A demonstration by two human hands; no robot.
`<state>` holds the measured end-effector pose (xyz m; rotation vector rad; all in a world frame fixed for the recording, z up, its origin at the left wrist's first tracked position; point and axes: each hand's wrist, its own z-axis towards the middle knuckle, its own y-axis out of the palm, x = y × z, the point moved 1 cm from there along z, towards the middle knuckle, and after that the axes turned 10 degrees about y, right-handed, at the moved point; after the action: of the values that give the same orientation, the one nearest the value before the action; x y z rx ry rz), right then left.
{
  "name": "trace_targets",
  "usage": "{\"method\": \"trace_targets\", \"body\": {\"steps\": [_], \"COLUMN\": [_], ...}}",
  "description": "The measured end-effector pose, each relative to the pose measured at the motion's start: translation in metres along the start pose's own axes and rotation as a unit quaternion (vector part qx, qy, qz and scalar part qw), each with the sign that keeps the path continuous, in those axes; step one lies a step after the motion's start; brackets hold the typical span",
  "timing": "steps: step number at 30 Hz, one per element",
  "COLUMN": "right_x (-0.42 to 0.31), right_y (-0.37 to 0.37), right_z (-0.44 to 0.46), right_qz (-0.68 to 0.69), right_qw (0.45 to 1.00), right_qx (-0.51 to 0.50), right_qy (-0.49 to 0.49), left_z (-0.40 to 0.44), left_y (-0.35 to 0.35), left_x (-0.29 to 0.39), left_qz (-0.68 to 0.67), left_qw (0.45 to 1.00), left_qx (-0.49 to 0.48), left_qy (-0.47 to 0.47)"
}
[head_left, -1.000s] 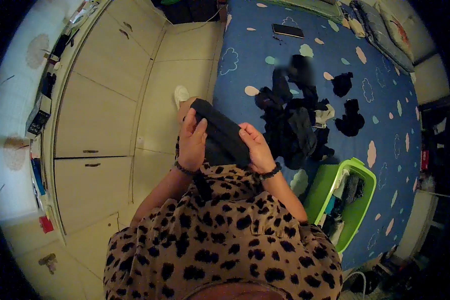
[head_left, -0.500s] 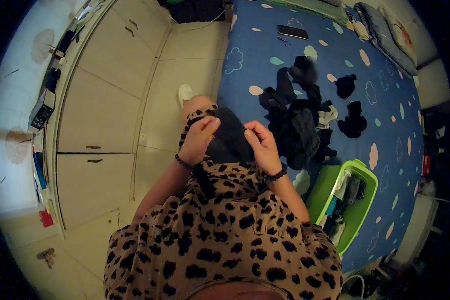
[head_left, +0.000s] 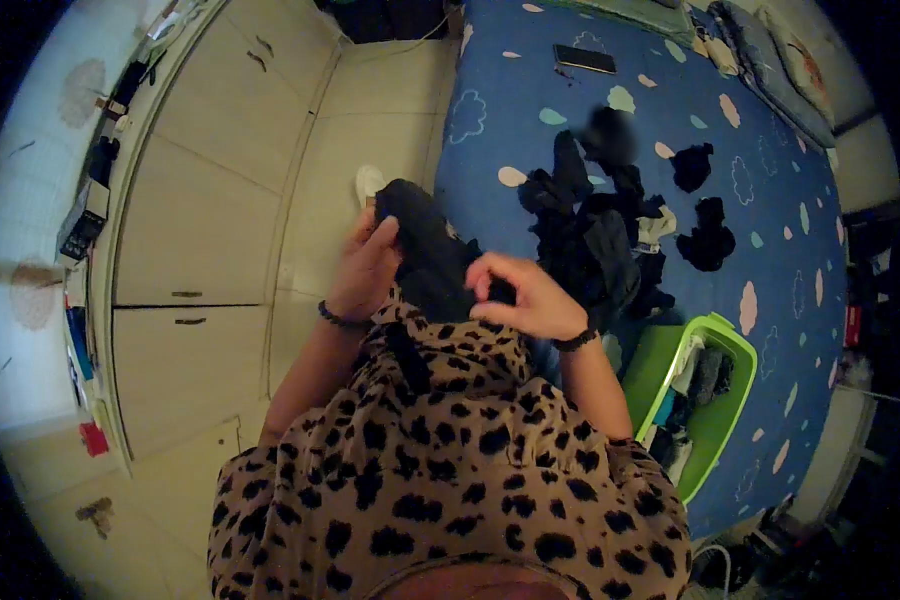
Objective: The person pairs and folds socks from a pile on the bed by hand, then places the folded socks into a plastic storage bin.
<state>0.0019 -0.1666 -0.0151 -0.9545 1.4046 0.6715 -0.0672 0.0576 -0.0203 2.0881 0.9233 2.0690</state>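
Note:
A black sock (head_left: 427,255) lies stretched over my lap, between my two hands. On its left edge, my left hand (head_left: 360,268) grips the cloth between thumb and fingers. My right hand (head_left: 532,298) is curled at the sock's right end, with a bit of dark fabric showing between thumb and forefinger. Beside my right hand, a loose heap of black socks (head_left: 605,250) covers part of the bed. Two small dark bundles (head_left: 707,240) rest to the right of that heap, apart from it.
A green plastic basket (head_left: 722,440) holding rolled socks stands on the blue patterned bed sheet (head_left: 780,360). A phone (head_left: 584,59) lies near the bed's far end, and folded bedding (head_left: 770,75) is at the far right. Pale cabinets (head_left: 195,230) line the left side.
The black sock has been spread out longer and further up to the left. My left hand has shifted left, and my right hand has turned inward, its fingers curling.

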Motion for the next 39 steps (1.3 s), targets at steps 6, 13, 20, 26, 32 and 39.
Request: {"method": "trace_targets", "body": {"steps": [6,13,20,26,32,39], "right_x": [-0.006,-0.04,-0.029,-0.032,-0.029,-0.017], "right_y": [-0.001,0.043,0.078,0.119,0.128,0.135], "right_z": [0.031,0.065,0.06,0.052,0.049,0.05], "right_qz": [0.053,-0.001,0.137,0.177,0.184,0.264], "right_qw": [0.984,0.968,0.969,0.969,0.981,0.961], "right_qx": [0.167,0.206,0.182,0.07,-0.013,0.057], "right_qy": [-0.02,-0.144,-0.101,-0.159,-0.053,-0.053], "left_z": [-0.012,-0.028,-0.045,-0.089,-0.112,-0.106], "left_y": [-0.008,0.002,-0.022,-0.054,-0.05,-0.032], "left_x": [0.03,0.047,0.054,0.076,0.08,0.07], "left_qz": [0.029,0.179,0.148,0.228,0.251,0.25], "left_qw": [0.991,0.968,0.984,0.97,0.966,0.968], "left_qx": [-0.094,-0.072,-0.04,-0.042,-0.043,0.001], "left_qy": [0.088,0.16,0.09,0.07,0.041,-0.026]}}
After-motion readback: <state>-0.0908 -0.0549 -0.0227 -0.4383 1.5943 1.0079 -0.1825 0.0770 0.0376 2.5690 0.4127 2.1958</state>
